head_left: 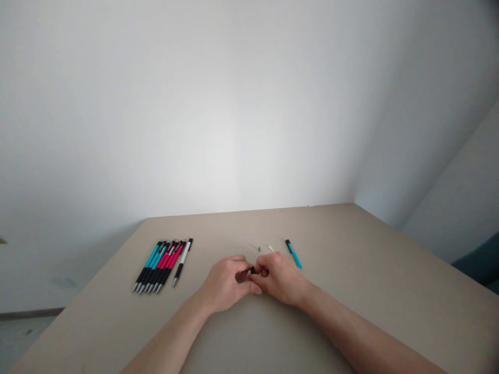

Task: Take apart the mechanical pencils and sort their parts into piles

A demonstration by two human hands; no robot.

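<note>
My left hand [228, 283] and my right hand [278, 275] meet over the middle of the table, fingertips together. A small black pen part [252, 270] shows between them, mostly covered by the fingers. My right hand is closed in a pinch on it, and my left hand's thumb and fingers close around it from the other side. Just beyond my hands lie a small grey cone-shaped pen tip [259, 249] and a thin white piece [271, 248], partly hidden behind my right hand. To their right rests a turquoise pen barrel [294, 255] with a black top end.
On the left of the beige table [366, 291], several turquoise pens [153, 255] and red pens [171, 258] with black grips lie side by side. A white pen [184, 254] with a black grip lies beside them. A pale wall [234, 104] rises behind the table.
</note>
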